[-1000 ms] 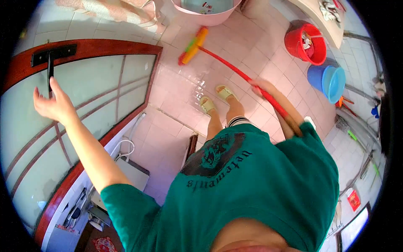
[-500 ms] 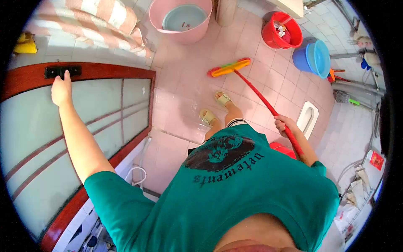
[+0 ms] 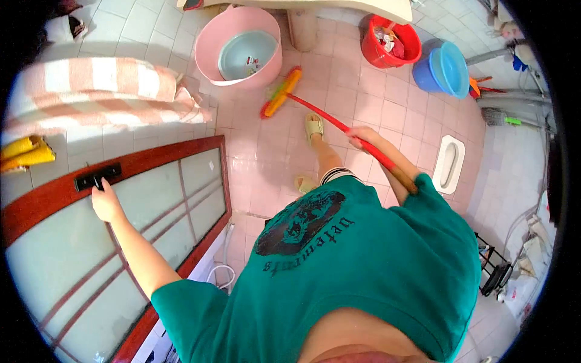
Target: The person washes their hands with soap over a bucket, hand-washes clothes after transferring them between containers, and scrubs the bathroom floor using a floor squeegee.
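Note:
My left hand is closed round the black handle of a red-framed door with frosted glass panes. Stretched out to the right, my right hand grips the red pole of a floor brush. The brush head, yellow and orange with red and green parts, rests on the pink tiles beside a pink tub. The upper end of the pole lies along my right forearm.
A red bucket holding crumpled items and blue buckets stand at the upper right. A white squat toilet is set in the floor. A striped towel hangs at the left, above yellow cloths.
My left hand went from open beside the handle to closed on it. The brush head swung right, then back left near the tub. One foot has stepped forward, and the view has shifted.

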The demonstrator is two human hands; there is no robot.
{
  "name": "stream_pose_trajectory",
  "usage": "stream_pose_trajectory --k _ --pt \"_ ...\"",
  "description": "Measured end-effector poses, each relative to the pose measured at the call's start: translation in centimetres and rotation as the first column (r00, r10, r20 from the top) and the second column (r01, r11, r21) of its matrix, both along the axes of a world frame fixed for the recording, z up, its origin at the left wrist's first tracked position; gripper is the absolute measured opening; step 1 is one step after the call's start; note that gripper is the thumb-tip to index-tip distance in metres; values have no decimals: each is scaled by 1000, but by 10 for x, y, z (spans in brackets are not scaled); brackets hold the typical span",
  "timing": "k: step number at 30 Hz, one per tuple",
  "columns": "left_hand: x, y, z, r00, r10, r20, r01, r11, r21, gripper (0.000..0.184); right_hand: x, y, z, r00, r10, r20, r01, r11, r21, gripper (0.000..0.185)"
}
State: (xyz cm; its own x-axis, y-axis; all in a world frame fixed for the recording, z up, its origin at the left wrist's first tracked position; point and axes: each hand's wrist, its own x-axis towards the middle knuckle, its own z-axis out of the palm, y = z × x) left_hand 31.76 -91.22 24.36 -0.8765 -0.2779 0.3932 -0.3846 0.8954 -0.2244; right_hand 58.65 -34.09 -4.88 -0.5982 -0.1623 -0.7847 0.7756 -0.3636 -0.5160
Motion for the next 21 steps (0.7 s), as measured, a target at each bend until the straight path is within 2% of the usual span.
stream_pose_trajectory --k 1,2,3,4,6,7,9,16,18,21 --pt "3 12 5 1000 18 4 -18 1000 21 45 15 20 10 999 -22 44 19 998 64 35" --pt "0 9 3 999 42 9 -42 999 8 45 29 41 27 975 -100 201 109 993 -35 35" --pt "-1 7 3 997 71 12 -71 997 3 45 47 60 33 953 -159 256 171 985 -24 35" --pt "-5 10 3 995 102 13 -102 995 1 44 61 79 40 923 -234 304 275 956 -98 32" --pt "-8 9 4 990 135 29 -136 991 11 44 61 108 70 775 -350 526 483 865 -135 24" --pt "-9 11 5 985 166 49 -167 986 22 43 54 120 77 782 -337 524 469 873 -138 24" --pt "-10 12 4 980 188 58 -189 982 22 43 41 140 86 665 -428 612 590 804 -80 19" --pt "-17 1 7 953 250 169 -248 968 -33 46 19 158 75 743 -298 599 433 897 -92 17" --pt "-22 1 8 932 307 193 -306 951 -36 47 24 162 65 744 -294 600 436 894 -103 19" --pt "-22 -4 5 945 270 184 -273 962 -8 45 28 160 68 734 -304 608 472 871 -134 22"
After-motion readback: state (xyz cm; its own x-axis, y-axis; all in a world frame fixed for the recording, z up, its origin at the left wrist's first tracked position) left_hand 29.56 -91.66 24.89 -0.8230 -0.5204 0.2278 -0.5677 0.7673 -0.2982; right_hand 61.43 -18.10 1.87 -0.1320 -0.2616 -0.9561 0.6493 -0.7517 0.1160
